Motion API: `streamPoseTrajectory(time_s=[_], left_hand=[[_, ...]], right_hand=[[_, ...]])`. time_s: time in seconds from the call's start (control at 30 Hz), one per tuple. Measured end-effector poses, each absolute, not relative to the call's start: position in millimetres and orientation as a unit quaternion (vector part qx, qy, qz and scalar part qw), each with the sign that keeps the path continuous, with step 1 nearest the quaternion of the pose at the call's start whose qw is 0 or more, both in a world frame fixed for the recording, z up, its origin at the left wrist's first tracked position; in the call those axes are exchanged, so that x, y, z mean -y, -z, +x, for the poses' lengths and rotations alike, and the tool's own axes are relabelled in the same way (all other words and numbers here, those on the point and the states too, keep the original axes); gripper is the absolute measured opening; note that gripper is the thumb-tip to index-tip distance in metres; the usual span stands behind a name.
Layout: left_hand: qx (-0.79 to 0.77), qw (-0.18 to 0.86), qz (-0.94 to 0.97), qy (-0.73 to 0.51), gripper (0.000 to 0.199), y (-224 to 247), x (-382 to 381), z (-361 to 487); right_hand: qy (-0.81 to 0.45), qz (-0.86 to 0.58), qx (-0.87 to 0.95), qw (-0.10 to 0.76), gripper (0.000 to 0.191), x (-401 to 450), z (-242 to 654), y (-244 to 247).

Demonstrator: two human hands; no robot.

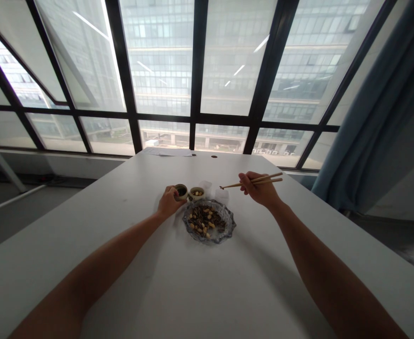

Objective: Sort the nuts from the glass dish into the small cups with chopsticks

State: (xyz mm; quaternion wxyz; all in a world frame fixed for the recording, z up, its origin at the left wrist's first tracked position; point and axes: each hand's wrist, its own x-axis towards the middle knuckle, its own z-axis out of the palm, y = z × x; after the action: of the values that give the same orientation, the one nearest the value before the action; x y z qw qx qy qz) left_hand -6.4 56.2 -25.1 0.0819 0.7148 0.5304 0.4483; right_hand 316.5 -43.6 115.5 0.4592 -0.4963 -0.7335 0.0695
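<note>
My left hand (pixel 170 202) has its fingers around a small round cup (pixel 182 198) with dark contents. Beside it stands a second small cup (pixel 197 197) holding pale pieces. My right hand (pixel 258 188) grips a pair of wooden chopsticks (pixel 236 184), whose tips point left with a small dark piece between them. Nearer to me is a scalloped glass bowl (pixel 230 226) of dark seeds and light nuts. Two small clear containers, one (pixel 222 196) under the chopstick tips and another (pixel 206 186) farther back, sit behind the bowl.
A white table (pixel 207 292) reaches toward large windows. At its far edge lie white sheets (pixel 167 152) and a dark oval spot (pixel 214 157). A blue curtain (pixel 369 103) hangs at the right, and a white metal frame (pixel 5 165) stands at the left.
</note>
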Motion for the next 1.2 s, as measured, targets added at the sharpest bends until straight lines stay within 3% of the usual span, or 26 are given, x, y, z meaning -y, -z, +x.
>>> streamPoseTrajectory(time_s=[0.2,0.4,0.57,0.83,1.0,1.2], left_hand=[[-0.536,0.088,0.715,-0.44,0.038,25,-56,-6],[-0.536,0.086,0.711,-0.446,0.038,26,-56,-6],[-0.539,0.085,0.712,-0.442,0.039,24,-56,-6],[-0.542,0.078,0.711,-0.441,0.038,21,-53,-5],[-0.543,0.073,0.713,-0.437,0.038,24,-54,-5],[-0.541,0.075,0.71,-0.445,0.037,26,-56,-5]], right_hand=[[-0.08,-0.521,0.724,0.445,0.067,38,319,-111],[-0.145,-0.484,0.716,0.482,0.064,46,307,-116],[-0.228,-0.448,0.749,0.432,0.065,52,291,-116],[-0.247,-0.413,0.79,0.38,0.055,49,278,-102],[-0.263,-0.42,0.77,0.401,0.054,44,278,-95],[-0.317,-0.447,0.682,0.483,0.062,34,288,-95]])
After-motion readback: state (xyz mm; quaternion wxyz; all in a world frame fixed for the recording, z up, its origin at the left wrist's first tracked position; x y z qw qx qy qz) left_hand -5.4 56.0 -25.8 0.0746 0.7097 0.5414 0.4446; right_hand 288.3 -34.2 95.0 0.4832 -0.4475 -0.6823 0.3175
